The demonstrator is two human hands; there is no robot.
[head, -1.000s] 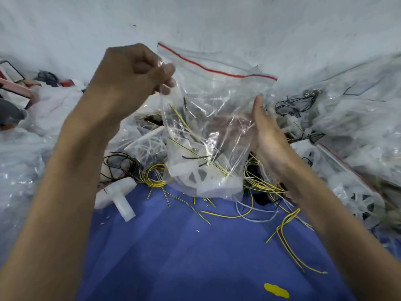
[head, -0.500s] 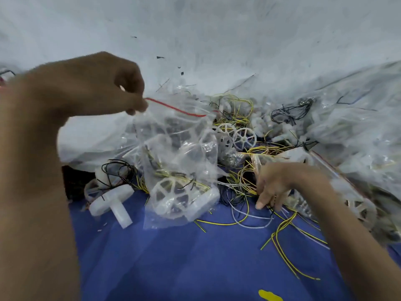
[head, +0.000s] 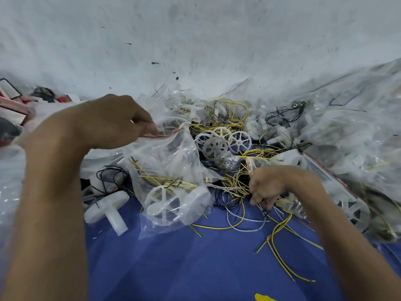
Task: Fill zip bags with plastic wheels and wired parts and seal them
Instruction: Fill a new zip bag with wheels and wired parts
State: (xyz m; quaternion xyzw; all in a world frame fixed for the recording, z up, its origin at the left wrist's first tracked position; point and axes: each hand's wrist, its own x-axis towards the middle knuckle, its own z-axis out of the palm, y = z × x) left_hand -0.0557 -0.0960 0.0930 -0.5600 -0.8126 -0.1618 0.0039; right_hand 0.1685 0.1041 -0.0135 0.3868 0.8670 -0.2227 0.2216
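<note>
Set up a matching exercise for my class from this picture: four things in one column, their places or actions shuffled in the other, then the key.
Column 1
1. left hand
2. right hand
3. spoked wheel
4. white spool

Column 2
A. lies on the blue mat, left of the zip bag
B. pinches the bag's red-striped top
C. sits inside the bag
D. fingers down among loose yellow wires

Pairs: 1-B, 2-D, 3-C, 4-A

The zip bag is showing clear glossy plastic film; the wheels are showing white matt plastic; the worktop is showing smooth matt cloth.
</note>
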